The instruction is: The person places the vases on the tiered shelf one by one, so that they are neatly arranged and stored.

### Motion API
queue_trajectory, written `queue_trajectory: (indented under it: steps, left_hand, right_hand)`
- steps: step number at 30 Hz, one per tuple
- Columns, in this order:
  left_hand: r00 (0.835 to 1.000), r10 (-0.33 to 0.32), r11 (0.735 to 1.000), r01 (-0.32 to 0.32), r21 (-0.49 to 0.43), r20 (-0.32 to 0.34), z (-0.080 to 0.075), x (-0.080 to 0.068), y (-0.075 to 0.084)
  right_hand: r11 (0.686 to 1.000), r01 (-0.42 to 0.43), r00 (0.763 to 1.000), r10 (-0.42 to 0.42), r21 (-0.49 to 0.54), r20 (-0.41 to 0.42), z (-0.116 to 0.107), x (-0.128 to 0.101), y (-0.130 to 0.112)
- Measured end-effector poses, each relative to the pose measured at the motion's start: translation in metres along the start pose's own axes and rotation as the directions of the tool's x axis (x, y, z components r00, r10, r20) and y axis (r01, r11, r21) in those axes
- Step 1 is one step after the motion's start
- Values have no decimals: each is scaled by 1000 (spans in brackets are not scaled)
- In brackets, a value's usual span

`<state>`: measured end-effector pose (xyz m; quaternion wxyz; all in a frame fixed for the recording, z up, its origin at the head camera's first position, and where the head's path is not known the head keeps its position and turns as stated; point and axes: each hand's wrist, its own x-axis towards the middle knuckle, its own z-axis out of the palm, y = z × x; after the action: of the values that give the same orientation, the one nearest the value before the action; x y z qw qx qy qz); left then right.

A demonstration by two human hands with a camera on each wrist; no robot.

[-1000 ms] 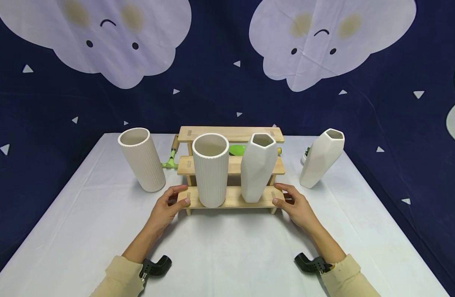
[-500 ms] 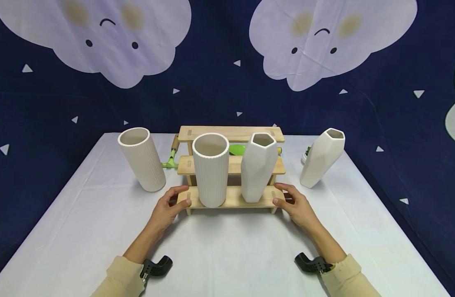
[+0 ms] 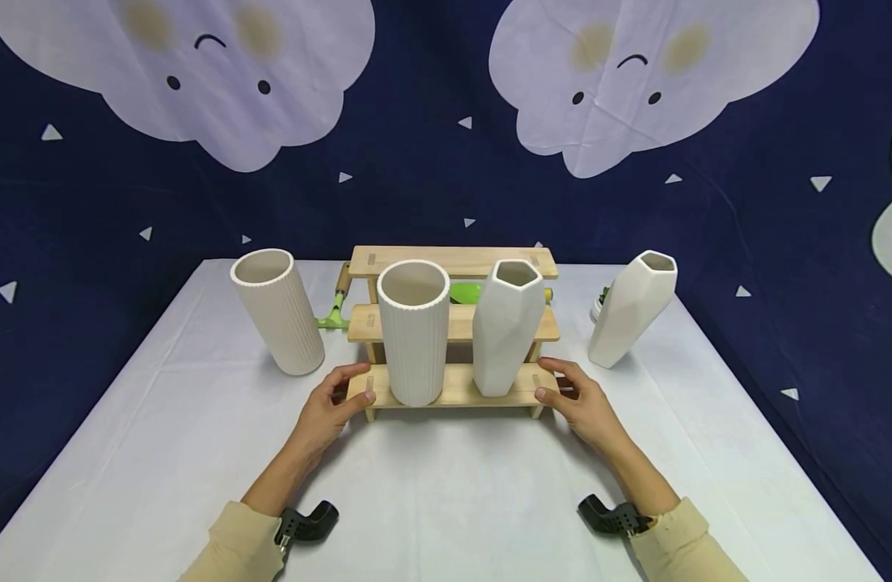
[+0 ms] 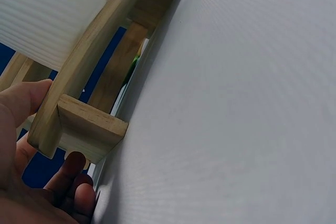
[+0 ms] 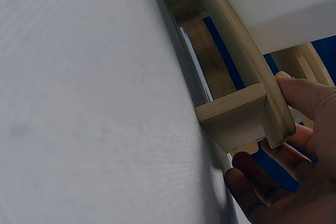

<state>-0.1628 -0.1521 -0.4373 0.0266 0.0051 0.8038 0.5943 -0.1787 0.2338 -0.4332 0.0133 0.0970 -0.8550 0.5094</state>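
I have both hands on the wooden rack (image 3: 453,386), which sits at the centre of the head view on the white table (image 3: 446,493). My left hand (image 3: 327,411) grips the left end of its lowest step: the thumb lies along the front edge and the fingers curl round behind, and in the left wrist view, at the lower left of the frame, my thumb presses the end of the plank while my fingers (image 4: 73,182) tuck under the foot block. My right hand (image 3: 578,404) grips the right end the same way; in the right wrist view, at the lower right of the frame, the thumb sits on the plank's end and the fingers (image 5: 262,182) reach beneath it. The rack's feet look to rest on the table. Two vases stand on the lowest step between my hands: a ribbed vase (image 3: 413,331) on the left and a faceted vase (image 3: 507,327) on the right, both upright. At the left of the frame a second ribbed one (image 3: 278,311) stands on the table, apart from the rack, and at the right a second faceted one (image 3: 631,309) does likewise. Something green (image 3: 463,293) shows behind the rack's middle step.
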Motion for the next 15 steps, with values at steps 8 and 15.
queue_trajectory:
  steps: [8, 15]
  left_hand:
    - [1000, -3, 1000, 3, -13, 4, 0, 0, 0]
    - [1000, 0, 1000, 1, -22, 5, 0, 0, 0]
  right_hand:
    - [1000, 1, 1000, -1, 7, -16, -4, -1, -2]
    - [1000, -13, 997, 13, -3, -74, -14, 1, -5]
